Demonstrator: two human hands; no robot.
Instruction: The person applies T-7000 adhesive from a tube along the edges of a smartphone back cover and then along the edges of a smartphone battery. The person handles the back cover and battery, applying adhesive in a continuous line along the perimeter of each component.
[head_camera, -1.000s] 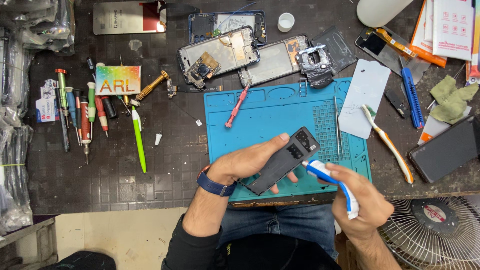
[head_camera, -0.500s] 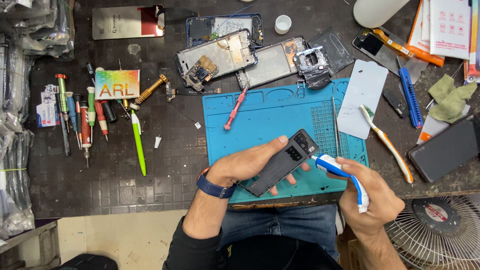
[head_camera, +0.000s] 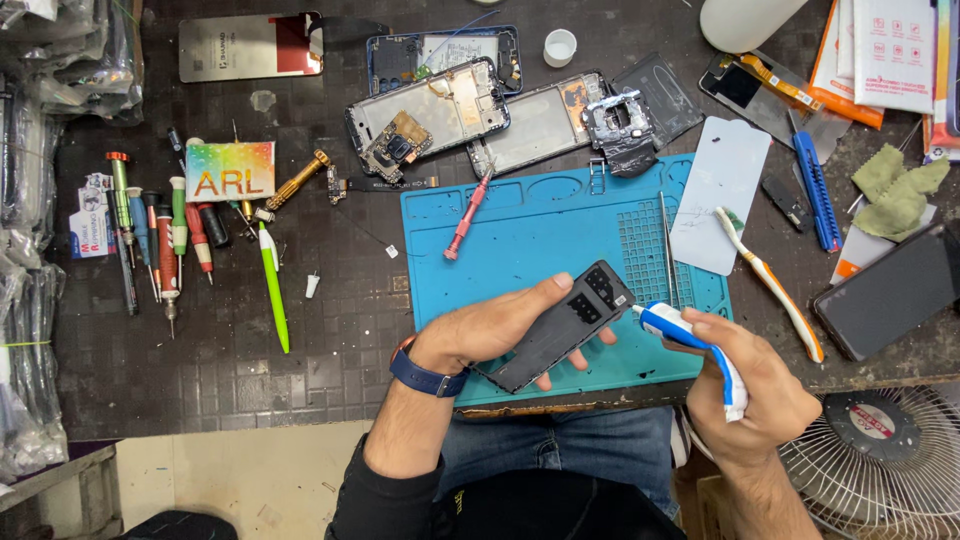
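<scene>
While the left hand (head_camera: 480, 335) gripped a dark phone cover (head_camera: 560, 326) and the right hand (head_camera: 755, 400) clutched a toothbrush (head_camera: 690, 340) over the blue mat (head_camera: 540, 230), screwdrivers (head_camera: 150, 230) lay at the bench's left edge.

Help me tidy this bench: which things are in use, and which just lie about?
In use: left hand, black phone back cover, right hand, blue-and-white toothbrush.
Lying about: pink screwdriver, orange-and-white toothbrush, green pen, opened phone frames.
</scene>
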